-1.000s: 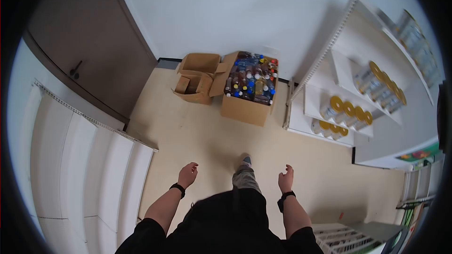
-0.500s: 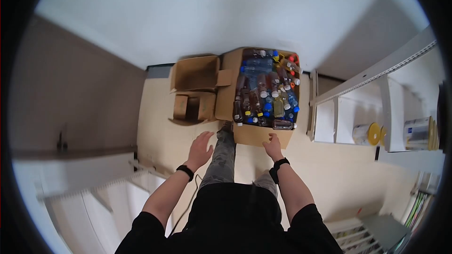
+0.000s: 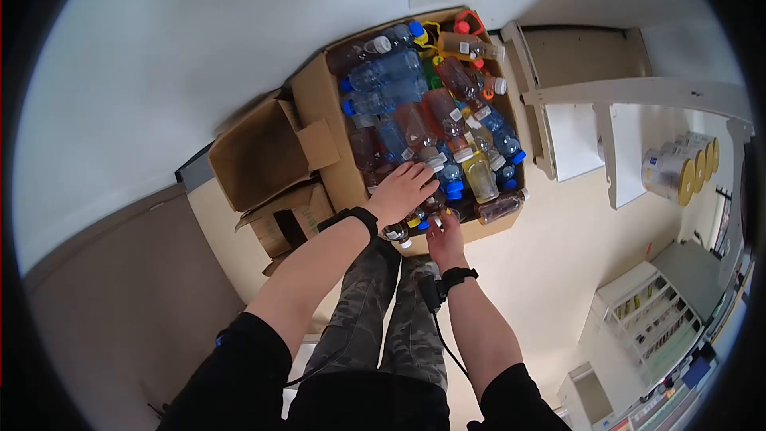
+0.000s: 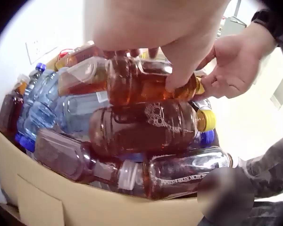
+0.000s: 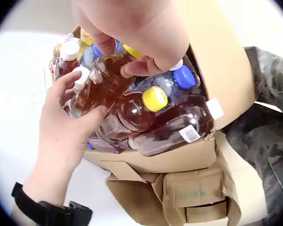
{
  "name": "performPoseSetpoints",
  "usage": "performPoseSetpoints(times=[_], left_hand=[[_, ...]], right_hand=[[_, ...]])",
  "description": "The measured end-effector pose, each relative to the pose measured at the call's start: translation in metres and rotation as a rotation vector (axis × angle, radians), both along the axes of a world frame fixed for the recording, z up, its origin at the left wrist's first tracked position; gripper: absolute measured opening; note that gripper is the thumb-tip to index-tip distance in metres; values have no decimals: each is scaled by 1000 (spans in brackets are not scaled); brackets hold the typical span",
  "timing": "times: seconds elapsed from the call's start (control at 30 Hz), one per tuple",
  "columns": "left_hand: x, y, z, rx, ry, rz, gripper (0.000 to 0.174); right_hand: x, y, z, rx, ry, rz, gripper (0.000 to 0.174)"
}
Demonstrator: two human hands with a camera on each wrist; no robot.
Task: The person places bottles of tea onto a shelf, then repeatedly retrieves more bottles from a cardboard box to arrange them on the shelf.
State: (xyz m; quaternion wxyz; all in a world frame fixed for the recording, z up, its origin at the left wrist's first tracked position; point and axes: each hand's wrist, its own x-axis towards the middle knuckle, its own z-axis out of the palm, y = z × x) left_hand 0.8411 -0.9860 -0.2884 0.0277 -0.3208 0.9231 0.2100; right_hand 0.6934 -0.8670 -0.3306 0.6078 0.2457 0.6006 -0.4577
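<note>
A bottle of amber liquid (image 5: 98,87) with a yellow cap lies on top of the pile in the large cardboard box (image 3: 491,231). My left hand (image 3: 403,193) grips its body, thumb on one side and fingers on the other in the right wrist view. At the cap end, the thumb and fingers of my right hand (image 3: 447,243) pinch the neck. Right beside it lies a second yellow-capped bottle (image 4: 144,129) with darker liquid. A white-capped bottle (image 5: 177,129) with a barcode label lies along the box edge.
Many more bottles, some clear with blue caps (image 3: 455,191), fill the box. Two smaller open cartons (image 3: 259,156) stand to its left by the wall. White shelving (image 3: 570,140) with yellow-lidded cans (image 3: 670,175) rises on the right. A brown door (image 3: 104,271) is at left.
The person has walked up to the large box and bent over it. Both hands, free before, have come down into the bottles and taken hold of the amber one.
</note>
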Motion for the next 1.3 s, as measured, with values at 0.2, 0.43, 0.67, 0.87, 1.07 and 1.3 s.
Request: performPoseSetpoints(times=[0.2, 0.43, 0.67, 0.87, 1.07, 1.3], left_hand=[[-4, -4, -3, -33, 10, -10, 44], [29, -20, 27, 156, 150, 183, 73], [68, -8, 50, 366, 313, 399, 72], [59, 18, 41, 529, 367, 507, 68], [44, 41, 14, 667, 402, 728, 65], [31, 42, 10, 668, 500, 942, 63]], right_hand=[[18, -1, 20, -122, -43, -23, 46], [74, 27, -46, -262, 738, 767, 66], [46, -14, 53, -121, 843, 926, 40], [23, -35, 79, -416, 1231, 901, 34], [28, -51, 23, -274, 1118, 824, 53], [11, -68, 28, -407, 1371, 916, 61]])
